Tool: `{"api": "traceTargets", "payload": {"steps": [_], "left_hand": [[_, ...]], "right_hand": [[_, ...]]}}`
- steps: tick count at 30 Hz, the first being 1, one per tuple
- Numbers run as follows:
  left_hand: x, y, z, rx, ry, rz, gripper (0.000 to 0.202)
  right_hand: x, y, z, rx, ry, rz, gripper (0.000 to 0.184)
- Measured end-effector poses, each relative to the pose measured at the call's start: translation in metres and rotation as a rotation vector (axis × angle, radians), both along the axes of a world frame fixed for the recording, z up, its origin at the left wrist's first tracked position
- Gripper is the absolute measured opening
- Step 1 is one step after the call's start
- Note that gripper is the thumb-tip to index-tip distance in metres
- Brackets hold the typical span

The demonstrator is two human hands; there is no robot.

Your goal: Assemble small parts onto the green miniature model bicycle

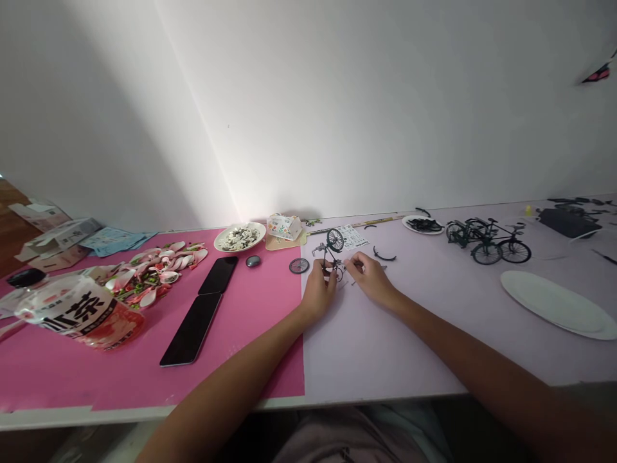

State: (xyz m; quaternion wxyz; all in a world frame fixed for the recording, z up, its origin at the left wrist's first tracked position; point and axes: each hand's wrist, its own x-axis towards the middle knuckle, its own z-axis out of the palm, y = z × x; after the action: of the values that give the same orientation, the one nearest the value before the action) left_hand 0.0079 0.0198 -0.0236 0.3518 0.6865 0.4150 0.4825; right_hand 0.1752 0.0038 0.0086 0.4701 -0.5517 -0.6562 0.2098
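A dark model bicycle [335, 240], with one spoked wheel fitted at its far end, is held tilted in front of me. My left hand [319, 290] is closed around its lower part. Close on the right, my right hand [370, 278] pinches at the bicycle's side; what lies between those fingertips is too small to make out. A loose spoked wheel [299, 265] lies just left of my left hand. Beyond my right hand rests a curved black strip [384, 254].
Assembled model bicycles [486, 239] and a white oval plate [559, 303] are at right. A plate of black parts [422, 224] sits farther back. On the pink side are two black phones [200, 312], a plate of small pieces [240, 238] and a large bottle [80, 308].
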Motion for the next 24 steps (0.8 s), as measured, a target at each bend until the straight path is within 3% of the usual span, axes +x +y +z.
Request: {"api": "traceTargets", "payload": {"steps": [8, 17, 24], "left_hand": [[-0.0007, 0.0003, 0.0004, -0.008, -0.032, -0.007, 0.02], [0.0007, 0.001, -0.0007, 0.0, -0.045, 0.014, 0.022], [0.0009, -0.0006, -0.0001, 0.0, -0.031, 0.007, 0.021]], "right_hand": [[-0.0025, -0.0059, 0.0059, 0.036, -0.004, 0.087, 0.035], [-0.003, -0.0049, 0.002, 0.022, 0.012, 0.081, 0.028], [0.0024, -0.0011, -0.0012, -0.034, -0.032, 0.036, 0.05]]}}
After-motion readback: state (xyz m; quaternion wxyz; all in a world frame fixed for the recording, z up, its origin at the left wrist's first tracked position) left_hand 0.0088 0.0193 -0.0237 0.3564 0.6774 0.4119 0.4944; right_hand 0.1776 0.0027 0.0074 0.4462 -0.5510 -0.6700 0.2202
